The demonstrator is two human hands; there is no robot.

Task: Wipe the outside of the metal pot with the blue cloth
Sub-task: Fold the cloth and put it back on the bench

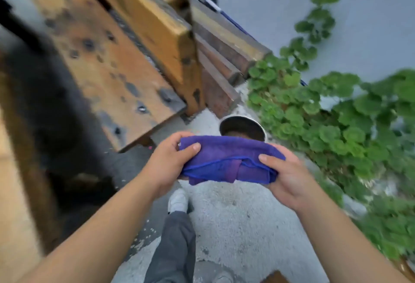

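Head view: the metal pot [242, 126] stands upright on the pale concrete ground [235, 215], its open mouth facing up, just beside the green leafy plants [325, 125] on its right and near the end of the worn wooden bench [107, 69] on its left. Only the far half of the rim and part of the dark inside show; the near half is hidden behind the blue cloth [229, 159].

The blue cloth is folded into a thick strip and held above the pot, on the person's side of it, apart from the metal. The left hand [170, 161] pinches the cloth's left end, thumb on top and fingers wrapped under. The right hand [283, 175] grips the right end the same way.

Judging from this, the wiping has not begun: the cloth is ready, but nothing touches the pot. All of the outside wall is left to wipe, and whether it is dirty cannot be told.
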